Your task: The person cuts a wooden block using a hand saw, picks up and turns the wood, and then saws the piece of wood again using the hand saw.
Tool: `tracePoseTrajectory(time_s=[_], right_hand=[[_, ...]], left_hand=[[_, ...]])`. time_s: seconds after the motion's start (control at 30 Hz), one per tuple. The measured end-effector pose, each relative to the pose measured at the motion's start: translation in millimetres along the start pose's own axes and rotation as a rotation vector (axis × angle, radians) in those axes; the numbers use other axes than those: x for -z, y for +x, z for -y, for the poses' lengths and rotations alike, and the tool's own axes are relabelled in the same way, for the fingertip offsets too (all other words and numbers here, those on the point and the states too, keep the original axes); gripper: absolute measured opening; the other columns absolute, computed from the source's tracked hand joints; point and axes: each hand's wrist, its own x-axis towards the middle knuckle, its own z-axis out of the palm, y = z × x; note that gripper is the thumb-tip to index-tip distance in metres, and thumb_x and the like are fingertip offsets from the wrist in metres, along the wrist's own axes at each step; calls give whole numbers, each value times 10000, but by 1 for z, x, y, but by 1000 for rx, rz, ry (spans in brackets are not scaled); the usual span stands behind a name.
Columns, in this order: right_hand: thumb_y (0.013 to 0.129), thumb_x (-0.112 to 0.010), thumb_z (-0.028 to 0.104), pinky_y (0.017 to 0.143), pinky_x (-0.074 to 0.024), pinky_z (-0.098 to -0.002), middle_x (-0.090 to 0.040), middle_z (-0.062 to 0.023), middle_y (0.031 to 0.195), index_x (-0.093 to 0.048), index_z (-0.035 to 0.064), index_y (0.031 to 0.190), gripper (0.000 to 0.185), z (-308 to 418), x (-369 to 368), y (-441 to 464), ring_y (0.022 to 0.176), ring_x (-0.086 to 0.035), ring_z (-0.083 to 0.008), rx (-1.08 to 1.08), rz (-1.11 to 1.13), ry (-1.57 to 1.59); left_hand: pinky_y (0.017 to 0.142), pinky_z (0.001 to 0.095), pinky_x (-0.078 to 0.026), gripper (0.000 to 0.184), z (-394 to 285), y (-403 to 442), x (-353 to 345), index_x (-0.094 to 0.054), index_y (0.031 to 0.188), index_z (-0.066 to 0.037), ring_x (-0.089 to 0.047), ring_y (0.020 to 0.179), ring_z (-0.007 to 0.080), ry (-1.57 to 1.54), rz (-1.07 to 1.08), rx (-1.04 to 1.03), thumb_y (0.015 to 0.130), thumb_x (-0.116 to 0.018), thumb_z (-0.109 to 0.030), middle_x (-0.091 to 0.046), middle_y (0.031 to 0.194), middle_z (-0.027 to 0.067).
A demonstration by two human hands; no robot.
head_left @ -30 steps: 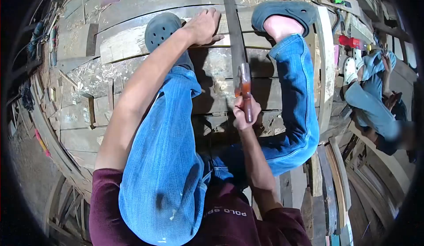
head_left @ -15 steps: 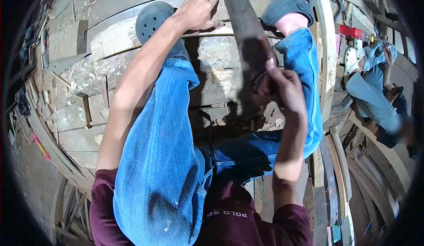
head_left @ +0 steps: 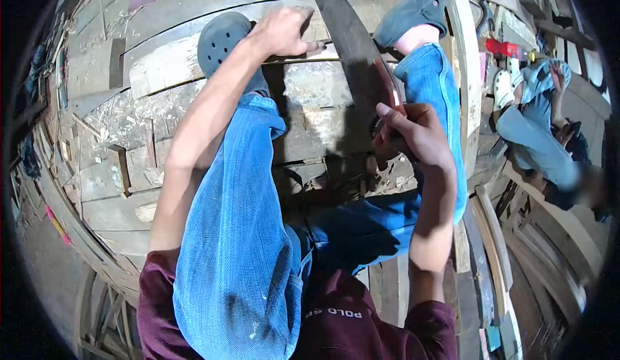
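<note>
My right hand (head_left: 413,131) is closed round the reddish handle of a handsaw (head_left: 345,34). The saw's wide dark blade slants up and away to the left, between my two feet. Over a pale wooden board (head_left: 169,60) lying crosswise rests my left hand (head_left: 283,32), its fingers curled down at the board, just left of the blade. My left clog (head_left: 223,42) stands on that same board, beside the left wrist. The right clog (head_left: 413,16) is on the other side of the blade. Whether the teeth touch the wood cannot be made out.
Planks (head_left: 103,195) and wood scraps cover the floor. A long upright board (head_left: 470,89) runs beside my right leg. Further right another person (head_left: 536,127) sits, near a red tool (head_left: 502,47). Curved wooden strips (head_left: 549,266) are stacked at lower right.
The saw and right hand have shifted slightly, with the blade a little further left in view. The left hand stays at the board. The whole view has turned slightly.
</note>
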Motion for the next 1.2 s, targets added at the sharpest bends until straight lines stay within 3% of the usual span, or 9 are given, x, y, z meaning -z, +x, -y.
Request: tracePoseTrajectory(time_s=[0.2,0.27,0.47,0.6,0.73,0.77,0.87,1.07,1.2], right_hand=[[840,-612,280,536,-462,-388,-595,-173,565,-610,-68,700,375,-12,-17,2,512,-610,-241,170,-275,-537],[857,-624,263,509,-450,-280,-630,-66,619,-623,-71,769,345,6,-25,-14,525,-573,-112,69,-211,-497],[880,-604,239,439,-432,-261,-558,-49,539,-583,-58,740,329,26,-35,-39,493,-574,-108,47,-228,-234],[888,-596,256,402,-402,-245,-572,-54,585,-576,-55,743,343,22,-32,-33,443,-543,-111,128,-210,-290],[890,-592,253,439,-403,-251,-584,-53,611,-591,-50,760,331,12,-39,-20,487,-541,-95,148,-223,-216],[889,-593,264,495,-410,-242,-593,-41,631,-607,-40,790,320,20,-41,-24,555,-546,-76,20,-166,-122],[884,-601,271,532,-409,-229,-596,-29,641,-618,-29,811,309,6,-38,-14,586,-537,-67,87,-195,-201],[874,-612,282,482,-416,-237,-576,-27,627,-614,-38,802,328,3,-26,-14,536,-529,-79,118,-220,-151],[867,-607,311,383,-391,-265,-537,-30,559,-606,-61,793,380,7,-20,-13,432,-508,-97,117,-223,-113]], left_hand=[[804,453,-469,645,7,-5,-15,-542,1055,65,-565,891,419,149,52,-48,673,-696,-431,-574,1003,235],[800,456,-466,604,6,-8,-15,-550,1007,56,-561,882,416,120,34,-63,675,-699,-426,-573,995,228],[857,446,-447,501,4,-9,-3,-590,956,45,-570,920,401,156,115,-137,718,-656,-390,-613,941,218],[939,419,-401,354,11,-15,-4,-641,874,-1,-594,952,339,290,19,-169,880,-493,-323,-630,1022,181],[801,418,-468,583,-16,-35,5,-587,963,-5,-608,887,321,286,-30,-158,753,-603,-549,-607,956,186],[705,421,-489,703,-31,-34,23,-537,1025,8,-619,827,312,296,221,-142,684,-642,-598,-599,883,180],[648,381,-512,728,-31,-36,-2,-484,1048,77,-635,780,278,448,215,-167,706,-649,-544,-607,876,153],[735,396,-512,547,-24,-31,5,-544,1079,74,-611,847,297,225,226,-20,720,-651,-325,-609,896,175],[929,453,-392,583,-8,-34,5,-585,1103,38,-533,1054,346,-1,132,1,748,-629,-423,-580,1035,242]])
